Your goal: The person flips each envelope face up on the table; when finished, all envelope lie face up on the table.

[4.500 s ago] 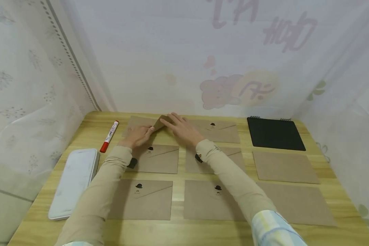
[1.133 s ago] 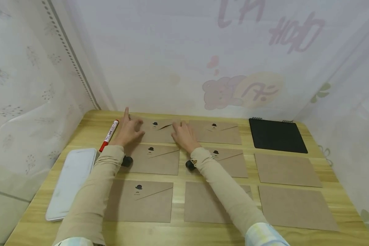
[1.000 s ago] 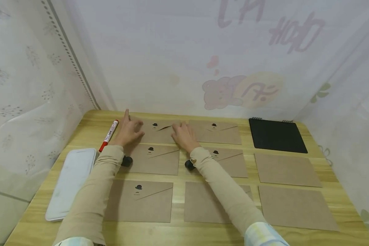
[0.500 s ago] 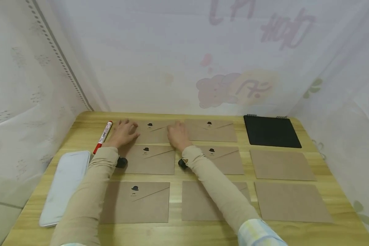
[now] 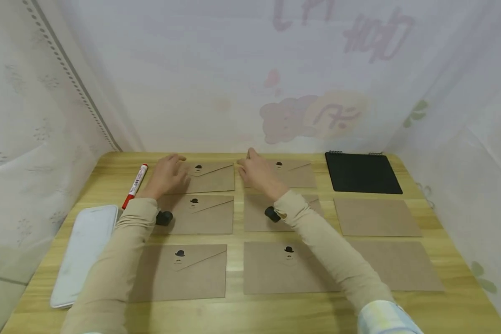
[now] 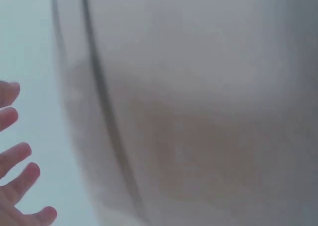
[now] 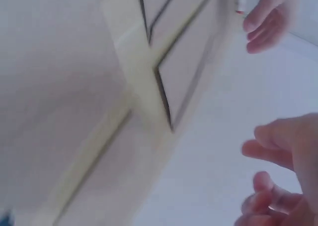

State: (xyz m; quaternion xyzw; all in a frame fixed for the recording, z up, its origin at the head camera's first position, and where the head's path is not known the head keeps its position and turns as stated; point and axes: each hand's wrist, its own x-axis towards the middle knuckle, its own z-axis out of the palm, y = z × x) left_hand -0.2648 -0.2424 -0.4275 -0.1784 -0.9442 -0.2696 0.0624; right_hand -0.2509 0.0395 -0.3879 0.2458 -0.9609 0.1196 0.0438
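A brown paper envelope (image 5: 213,180) with a bowler hat print lies at the back left, its slanted flap folded down. The left hand (image 5: 167,176) is over its left end, fingers apart and slightly bent, nothing in them. In the left wrist view, the left fingers (image 6: 20,179) are spread. The right hand (image 5: 260,174) hovers over the left end of the back middle envelope (image 5: 298,177). Loosely bent and holding nothing, the right fingers show in the right wrist view, raised off the envelopes. The left hand partly hides its envelope's left end.
More hat-print envelopes lie nearer, such as the front left envelope (image 5: 192,283). Plain-faced envelopes (image 5: 375,218) lie at the right, below a black spiral notebook (image 5: 363,174). A red-and-white marker (image 5: 135,186) and a white case (image 5: 83,255) lie at the left.
Earlier, both hands held the back left envelope's raised flap; it was then folded down. In the last half second, the right hand lifted off and moved right. The left hand stayed nearby.
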